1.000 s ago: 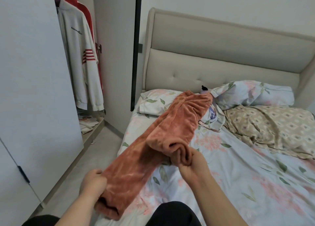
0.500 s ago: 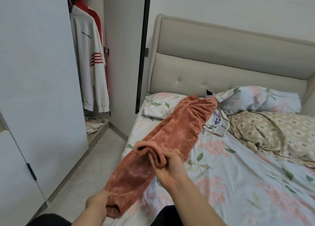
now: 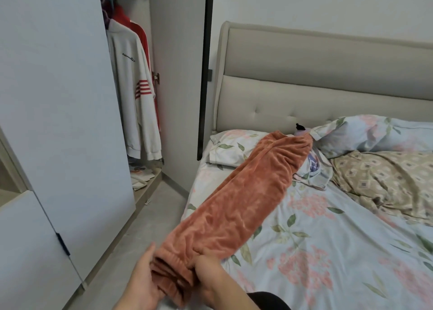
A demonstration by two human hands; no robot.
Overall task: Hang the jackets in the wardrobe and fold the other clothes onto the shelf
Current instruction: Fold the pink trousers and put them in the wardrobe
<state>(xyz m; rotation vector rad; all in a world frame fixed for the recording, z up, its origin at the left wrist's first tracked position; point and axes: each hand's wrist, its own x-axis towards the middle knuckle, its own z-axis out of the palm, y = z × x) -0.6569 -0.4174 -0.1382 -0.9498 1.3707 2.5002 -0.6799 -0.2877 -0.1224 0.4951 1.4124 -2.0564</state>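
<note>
Keeping the orange fleece trousers (image 3: 236,206) stretched long and diagonal on the floral bed sheet (image 3: 328,251), with the waistband far away beside the left pillow (image 3: 229,145) and partly over a small pale garment (image 3: 314,169), and with the two cuffs lying together at the near edge of the bed. Probably doing so to have one leg flat upon the other, as a straight strip that is easier to fold. Gripping the stacked cuffs from the right side with the right hand (image 3: 210,279), fingers curling into the fleece and knuckles turned up. Pressing the left hand (image 3: 140,284) against the left side of the same cuffs, palm turned toward the cloth and thumb standing straight along it. Sending the other fingers under the fabric and out of sight, so not allowing to tell whether curling round it or staying flat. Holding both hands close together and touching only the cuff end, likely for aligning the hems before carrying them toward the waistband. Leaving a white jacket with red sleeve stripes (image 3: 131,94) and a red jacket (image 3: 138,31) hanging just behind it at the far left, inside the open wardrobe (image 3: 58,99). Seemingly working now on the folding part of the task, not yet putting these trousers on any shelf. Leaving also the beige patterned quilt (image 3: 386,181) crumpled on the far right of the bed, well apart from the trousers.
</note>
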